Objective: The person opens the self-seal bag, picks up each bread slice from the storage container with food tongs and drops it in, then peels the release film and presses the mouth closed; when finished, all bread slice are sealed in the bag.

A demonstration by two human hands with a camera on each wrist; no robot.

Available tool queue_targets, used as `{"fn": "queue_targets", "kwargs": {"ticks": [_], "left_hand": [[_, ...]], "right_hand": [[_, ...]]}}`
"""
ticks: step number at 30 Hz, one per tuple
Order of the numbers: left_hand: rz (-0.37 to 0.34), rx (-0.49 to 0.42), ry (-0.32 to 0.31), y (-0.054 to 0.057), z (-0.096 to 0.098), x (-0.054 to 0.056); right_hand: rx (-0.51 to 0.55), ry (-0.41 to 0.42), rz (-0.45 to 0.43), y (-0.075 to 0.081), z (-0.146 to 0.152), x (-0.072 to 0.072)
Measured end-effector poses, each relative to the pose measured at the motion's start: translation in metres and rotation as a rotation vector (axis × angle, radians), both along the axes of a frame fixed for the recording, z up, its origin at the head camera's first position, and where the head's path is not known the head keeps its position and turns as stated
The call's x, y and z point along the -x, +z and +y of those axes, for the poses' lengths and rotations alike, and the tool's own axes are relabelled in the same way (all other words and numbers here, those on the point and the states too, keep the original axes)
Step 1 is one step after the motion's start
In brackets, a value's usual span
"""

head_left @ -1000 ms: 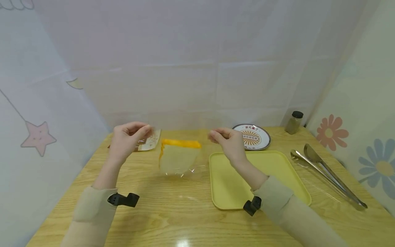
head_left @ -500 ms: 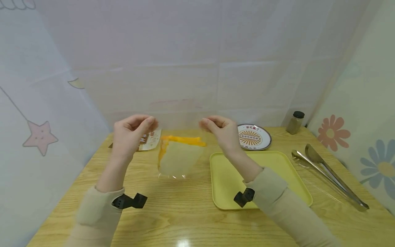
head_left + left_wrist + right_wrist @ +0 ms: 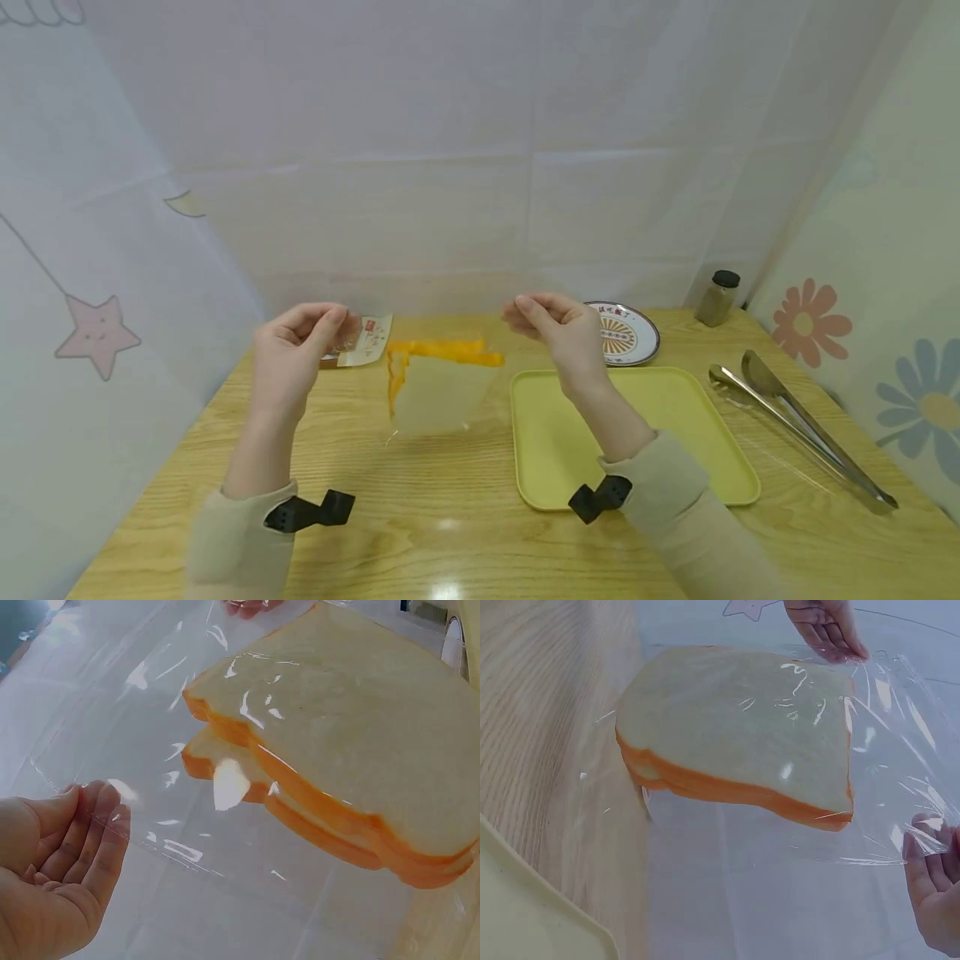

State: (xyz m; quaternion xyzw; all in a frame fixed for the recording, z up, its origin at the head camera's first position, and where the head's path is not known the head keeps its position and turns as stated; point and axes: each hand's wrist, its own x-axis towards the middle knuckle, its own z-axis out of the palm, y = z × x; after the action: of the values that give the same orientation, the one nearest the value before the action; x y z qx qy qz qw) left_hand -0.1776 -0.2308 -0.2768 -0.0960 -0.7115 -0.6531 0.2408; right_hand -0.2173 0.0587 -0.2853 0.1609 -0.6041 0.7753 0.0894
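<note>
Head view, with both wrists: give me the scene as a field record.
left hand: pinches clear bag
right hand: pinches bag's opposite edge
contents: bread slices
bag position: above table
tray: yellow, on table
plate: beyond tray
tongs: right of tray
jar: upright, dark lid

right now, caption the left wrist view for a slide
Left hand pinches a clear bag with two bread slices inside.

screened-off nook: printed hangings (image 3: 97, 337) around a wooden table (image 3: 450, 475)
</note>
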Motion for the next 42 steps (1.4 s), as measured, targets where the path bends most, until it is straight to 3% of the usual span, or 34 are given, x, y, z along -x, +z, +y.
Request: {"fn": "queue_targets", "kwargs": {"ticks": [6, 11, 21, 30, 38, 42], "left_hand": [[0.0, -0.062, -0.061, -0.012, -0.003, -0.001], [-0.014, -0.077, -0.078, -0.021, -0.003, -0.005], [0.008, -0.168, 0.006, -0.031, -0.006, -0.01], [-0.068, -0.038, -0.042, -0.033, -0.013, -0.014], [-0.094, -0.003, -0.158, -0.029, -0.017, -0.011], [-0.125, 0.031, -0.152, -0.025, -0.018, -0.011]], "right_hand": [[0.056, 0.008, -0.013, -0.01, -0.009, -0.001], [0.08, -0.035, -0.004, -0.019, -0.016, -0.008], [0.038, -0.066, 0.043, -0.031, -0.028, -0.023], [-0.007, -0.035, 0.013, -0.038, -0.021, -0.022], [-0.048, -0.008, -0.013, -0.036, -0.014, -0.014], [-0.097, 0.041, -0.02, -0.033, -0.011, -0.012]]}}
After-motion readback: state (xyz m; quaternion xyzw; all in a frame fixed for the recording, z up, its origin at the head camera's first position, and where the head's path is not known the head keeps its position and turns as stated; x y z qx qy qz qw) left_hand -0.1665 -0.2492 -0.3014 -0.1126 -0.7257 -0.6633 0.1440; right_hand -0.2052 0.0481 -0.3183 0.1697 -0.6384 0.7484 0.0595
